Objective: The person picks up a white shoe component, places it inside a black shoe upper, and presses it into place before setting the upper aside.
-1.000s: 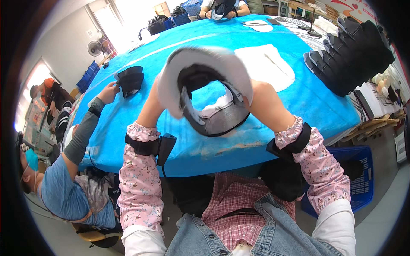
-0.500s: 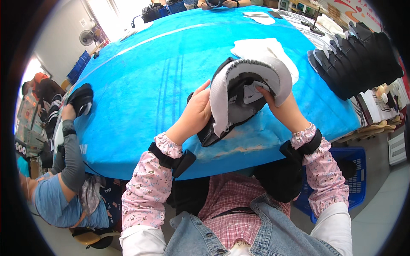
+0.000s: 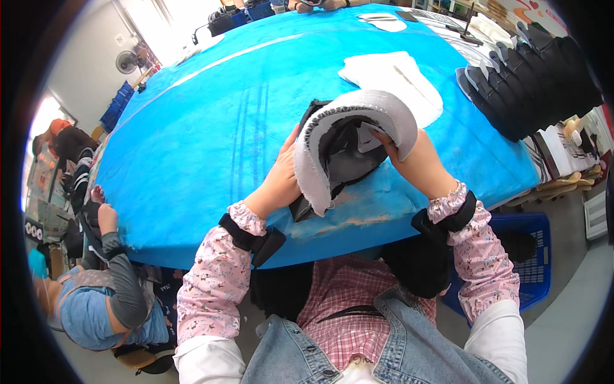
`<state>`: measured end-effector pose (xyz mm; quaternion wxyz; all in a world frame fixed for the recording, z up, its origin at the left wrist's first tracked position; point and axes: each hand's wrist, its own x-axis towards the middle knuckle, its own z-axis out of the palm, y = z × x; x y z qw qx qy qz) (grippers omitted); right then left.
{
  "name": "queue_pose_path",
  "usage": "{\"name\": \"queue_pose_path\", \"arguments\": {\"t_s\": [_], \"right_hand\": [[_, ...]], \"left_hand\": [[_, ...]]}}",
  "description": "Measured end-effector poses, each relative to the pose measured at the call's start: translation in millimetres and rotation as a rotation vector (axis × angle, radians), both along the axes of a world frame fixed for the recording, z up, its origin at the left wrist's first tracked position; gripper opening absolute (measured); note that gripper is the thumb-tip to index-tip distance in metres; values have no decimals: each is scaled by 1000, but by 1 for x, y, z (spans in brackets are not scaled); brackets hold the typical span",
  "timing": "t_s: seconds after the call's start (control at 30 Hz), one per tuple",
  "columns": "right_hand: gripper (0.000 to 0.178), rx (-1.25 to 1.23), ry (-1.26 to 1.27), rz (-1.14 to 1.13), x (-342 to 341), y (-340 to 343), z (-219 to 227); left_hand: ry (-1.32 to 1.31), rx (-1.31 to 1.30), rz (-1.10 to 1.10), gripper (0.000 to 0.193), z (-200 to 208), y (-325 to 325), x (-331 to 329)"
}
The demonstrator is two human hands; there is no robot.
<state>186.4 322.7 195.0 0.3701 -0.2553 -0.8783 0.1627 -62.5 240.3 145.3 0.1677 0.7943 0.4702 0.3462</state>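
Observation:
A black shoe upper with a thick light-grey lining (image 3: 309,150) is held between my two hands over the near part of the table. Its opening faces me, and a ragged stitched edge runs along the lining. My left hand (image 3: 280,179) grips the outer left side, its fingertips partly hidden behind the upper. On the other side my right hand (image 3: 419,165) is closed on the lining's edge. Its thumb reaches inside, touching a pale piece (image 3: 369,138) there. White flat shaped pieces (image 3: 412,93) lie on the table just beyond the upper.
A blue-covered table (image 3: 185,153) spreads before me. At its right stands a row of black shoe uppers (image 3: 531,86). Below that side is a blue basket (image 3: 540,256). A co-worker (image 3: 96,304) sits at the left, and another person's hands (image 3: 320,5) show at the far edge.
The shoe upper and my hands have shifted slightly left and toward me. At the left, the co-worker's hand has drawn back from the tabletop, and the black shoe piece has left that spot.

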Motion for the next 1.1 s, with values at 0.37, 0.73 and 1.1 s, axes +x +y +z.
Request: {"name": "queue_pose_path", "arguments": {"t_s": [0.37, 0.73, 1.1], "right_hand": [[17, -40, 320, 3, -12, -25, 20], [23, 26, 144, 76, -18, -42, 32], [71, 96, 76, 96, 39, -101, 83]], "left_hand": [[-565, 60, 137, 65, 52, -87, 49], [-748, 184, 477, 31, 56, -79, 47], [-680, 332, 400, 37, 57, -71, 58]]}}
